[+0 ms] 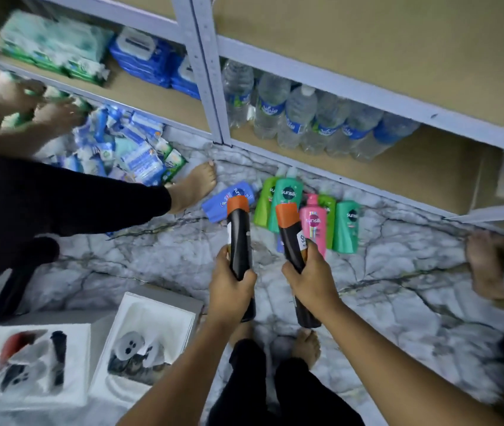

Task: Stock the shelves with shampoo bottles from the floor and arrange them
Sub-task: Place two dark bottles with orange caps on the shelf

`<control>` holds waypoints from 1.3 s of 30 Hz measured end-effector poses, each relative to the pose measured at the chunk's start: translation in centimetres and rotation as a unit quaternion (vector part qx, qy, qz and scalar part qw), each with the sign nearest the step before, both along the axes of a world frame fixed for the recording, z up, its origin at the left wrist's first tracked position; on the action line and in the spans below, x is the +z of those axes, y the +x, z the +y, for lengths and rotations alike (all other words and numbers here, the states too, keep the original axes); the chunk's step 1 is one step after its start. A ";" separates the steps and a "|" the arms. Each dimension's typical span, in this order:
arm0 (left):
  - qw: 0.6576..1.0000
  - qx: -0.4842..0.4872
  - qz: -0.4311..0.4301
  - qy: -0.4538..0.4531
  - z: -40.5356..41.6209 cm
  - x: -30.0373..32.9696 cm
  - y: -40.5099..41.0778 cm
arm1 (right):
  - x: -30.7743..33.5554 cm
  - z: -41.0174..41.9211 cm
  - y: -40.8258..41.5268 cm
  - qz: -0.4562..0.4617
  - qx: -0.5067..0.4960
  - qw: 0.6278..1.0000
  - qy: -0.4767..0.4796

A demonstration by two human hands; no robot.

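i see a marbled grey-white floor (383,290) under a pale metal shelving unit (206,87) with tan boards. water bottles (300,118) stand on its lowest board, wipe packs (149,56) beside them. two white boxes (91,348) sit bottom left.

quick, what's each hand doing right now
Left hand: grips a black shampoo bottle with an orange cap.
Right hand: grips a second black, orange-capped shampoo bottle.

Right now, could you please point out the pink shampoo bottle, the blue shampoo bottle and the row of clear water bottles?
pink shampoo bottle (314,224): head view, label.
blue shampoo bottle (218,204): head view, body.
clear water bottles (300,116): head view, one bottle's middle.
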State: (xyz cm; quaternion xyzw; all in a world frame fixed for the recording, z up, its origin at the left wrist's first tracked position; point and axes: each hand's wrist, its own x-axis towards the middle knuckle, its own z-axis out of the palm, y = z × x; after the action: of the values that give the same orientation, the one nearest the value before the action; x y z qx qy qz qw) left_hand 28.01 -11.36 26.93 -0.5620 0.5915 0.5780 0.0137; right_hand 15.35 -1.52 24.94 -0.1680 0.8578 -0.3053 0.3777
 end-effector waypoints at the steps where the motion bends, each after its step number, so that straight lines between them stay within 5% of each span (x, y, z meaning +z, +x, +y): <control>1: 1.000 -0.011 0.002 -0.009 0.2 1.8 -0.4 | 1.9 0.3 -0.4 0.005 -0.009 1.000 -0.006; 22: 0.978 -0.133 0.123 -0.102 13.8 31.6 -9.2 | 34.5 15.6 -6.9 0.117 -0.117 0.980 -0.114; 39: 0.920 -0.226 0.263 -0.185 15.3 45.1 -20.9 | 49.0 19.1 -15.8 0.231 -0.203 0.930 -0.198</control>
State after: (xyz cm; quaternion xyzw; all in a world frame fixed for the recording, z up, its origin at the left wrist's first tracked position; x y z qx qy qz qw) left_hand 7.11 3.91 72.02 -0.2342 0.7814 0.5665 -0.1164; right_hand -0.43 17.62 73.97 -0.1273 0.8591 -0.4924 0.0576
